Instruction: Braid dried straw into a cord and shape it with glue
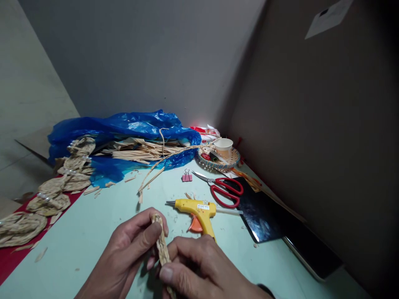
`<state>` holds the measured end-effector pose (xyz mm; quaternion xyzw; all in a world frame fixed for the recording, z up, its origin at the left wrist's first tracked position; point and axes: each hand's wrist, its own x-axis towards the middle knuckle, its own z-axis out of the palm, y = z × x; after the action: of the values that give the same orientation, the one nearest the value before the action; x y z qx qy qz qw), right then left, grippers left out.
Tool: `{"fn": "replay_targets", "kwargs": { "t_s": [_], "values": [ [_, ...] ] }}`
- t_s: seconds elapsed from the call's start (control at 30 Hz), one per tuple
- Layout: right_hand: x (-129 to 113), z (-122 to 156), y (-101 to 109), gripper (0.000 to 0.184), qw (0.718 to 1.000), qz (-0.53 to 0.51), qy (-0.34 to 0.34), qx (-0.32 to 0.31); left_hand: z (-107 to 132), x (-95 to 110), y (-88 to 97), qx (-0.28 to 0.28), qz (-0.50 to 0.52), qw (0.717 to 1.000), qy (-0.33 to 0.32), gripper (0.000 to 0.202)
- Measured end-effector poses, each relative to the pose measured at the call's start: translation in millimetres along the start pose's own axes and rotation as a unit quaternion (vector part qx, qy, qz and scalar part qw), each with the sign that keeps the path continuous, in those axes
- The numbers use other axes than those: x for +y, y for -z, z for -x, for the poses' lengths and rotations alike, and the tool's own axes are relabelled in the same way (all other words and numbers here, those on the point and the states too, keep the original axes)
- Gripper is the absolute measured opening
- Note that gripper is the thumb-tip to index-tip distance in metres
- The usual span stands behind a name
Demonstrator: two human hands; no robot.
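**Head view: braid pinched between both hands at the near edge**

Both hands meet over the near edge of the bench [93, 232], closed on one straw braid [161, 245]. The left hand [129, 251] pinches its upper end between thumb and fingers. The right hand [202, 270] grips lower down, thumb laid against the braid, fingers curled narrow. The braid's long axis runs away from the person, tilted a little rightward toward its lower end, and it sits between the two hands, touching both. A glue gun [199, 211] lies just beyond the right hand, its nozzle pointing left; scissors [222, 189] lie farther back. The braid's lower end is hidden under the right thumb and cut off by the frame. The right fingertips cannot be seen.
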<state>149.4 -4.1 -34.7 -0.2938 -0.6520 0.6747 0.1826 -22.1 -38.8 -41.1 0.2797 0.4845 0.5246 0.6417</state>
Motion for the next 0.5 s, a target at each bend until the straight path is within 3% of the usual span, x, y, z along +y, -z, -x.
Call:
{"fn": "replay_targets", "kwargs": {
  "t_s": [0.13, 0.2, 0.37, 0.5],
  "values": [
    [1.2, -2.5, -1.3, 0.038, 0.998, -0.047, -0.008, 0.031, 0.7, -2.2, 0.1, 0.054, 0.064, 0.996, 0.021, 0.051],
    [2.3, -4.0, -0.4, 0.039, 0.997, -0.057, -0.001, 0.055, 0.9, -3.7, -0.4, 0.073, 0.081, 0.994, 0.021, 0.051],
    [8.1, -6.0, 2.0, 0.041, 0.997, -0.022, 0.018, 0.075, 3.0, -5.3, -6.3, -0.004, 0.018, 1.000, 0.014, 0.026],
    [10.3, -6.7, 6.9, 0.043, 0.991, 0.077, 0.076, 0.082, 1.8, -3.7, -7.0, 0.003, 0.020, 1.000, 0.021, 0.023]
  ]
}}
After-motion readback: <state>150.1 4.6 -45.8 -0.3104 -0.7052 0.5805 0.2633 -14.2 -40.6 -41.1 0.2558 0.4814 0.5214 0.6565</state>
